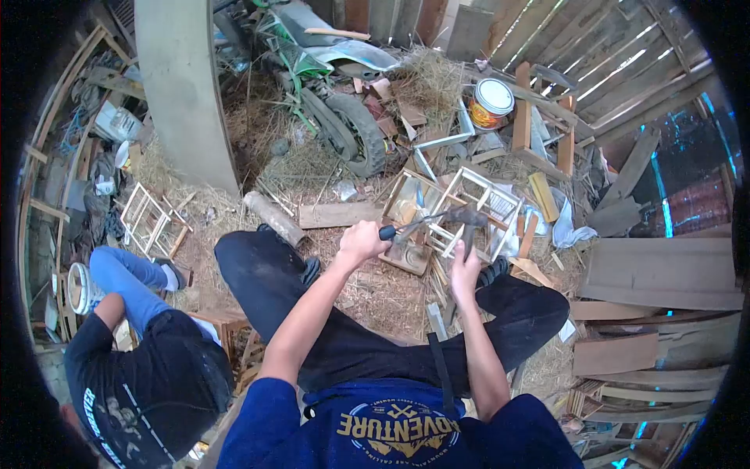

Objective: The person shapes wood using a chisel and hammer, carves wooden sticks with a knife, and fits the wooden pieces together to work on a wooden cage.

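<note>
My left hand [362, 241] is closed round the black handle of a tool [414, 224] whose thin dark shaft points right. My right hand [466, 270] grips the handle of a second tool, which looks like a hammer [467, 219]; its dark head is close to the first tool's far end. Both tools are over a white wooden frame [488, 199] with crossbars, lying on the ground. Beside that frame, to the left, sits a shallow wooden box or frame [406, 254]. Where the tool tips touch is too small to tell.
A person [148, 375] in a black shirt sits at the left near another white frame [148, 219]. A log [273, 219] and a plank [340, 215] lie ahead. Further back are a motorbike wheel [363, 137], a paint can [491, 103] and an upright board [183, 94].
</note>
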`<action>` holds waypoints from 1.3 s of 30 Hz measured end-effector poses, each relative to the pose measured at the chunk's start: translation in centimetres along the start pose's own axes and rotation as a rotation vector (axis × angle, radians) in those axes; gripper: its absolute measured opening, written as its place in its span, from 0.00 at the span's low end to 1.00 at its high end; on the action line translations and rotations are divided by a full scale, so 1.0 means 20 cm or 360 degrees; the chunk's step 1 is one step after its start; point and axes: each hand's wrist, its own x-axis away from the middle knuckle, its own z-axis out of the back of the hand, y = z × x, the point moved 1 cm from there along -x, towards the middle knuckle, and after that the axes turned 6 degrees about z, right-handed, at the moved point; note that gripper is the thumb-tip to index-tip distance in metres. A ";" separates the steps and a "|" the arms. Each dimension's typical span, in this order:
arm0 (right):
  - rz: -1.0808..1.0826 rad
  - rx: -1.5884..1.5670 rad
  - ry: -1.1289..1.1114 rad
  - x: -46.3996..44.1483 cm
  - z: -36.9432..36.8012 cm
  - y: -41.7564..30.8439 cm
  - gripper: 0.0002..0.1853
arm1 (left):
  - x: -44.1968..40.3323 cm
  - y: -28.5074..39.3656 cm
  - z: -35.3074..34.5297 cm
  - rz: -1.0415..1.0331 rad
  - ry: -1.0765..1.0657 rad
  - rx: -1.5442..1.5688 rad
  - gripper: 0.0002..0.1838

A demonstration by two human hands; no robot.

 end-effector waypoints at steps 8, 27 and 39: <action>-0.0010 -0.0375 -0.0094 -0.05 0.19 -0.32 0.14 | 0.08 -0.03 -0.07 -0.0002 -0.0015 0.0007 0.20; 0.0130 0.0123 -0.0620 0.24 -0.07 0.29 0.20 | -0.05 -0.18 -0.12 0.0297 0.0026 0.0534 0.23; 0.0423 -0.0219 -0.0408 0.02 -0.06 -0.31 0.12 | 0.07 -0.22 -0.06 0.0237 0.0053 0.0314 0.19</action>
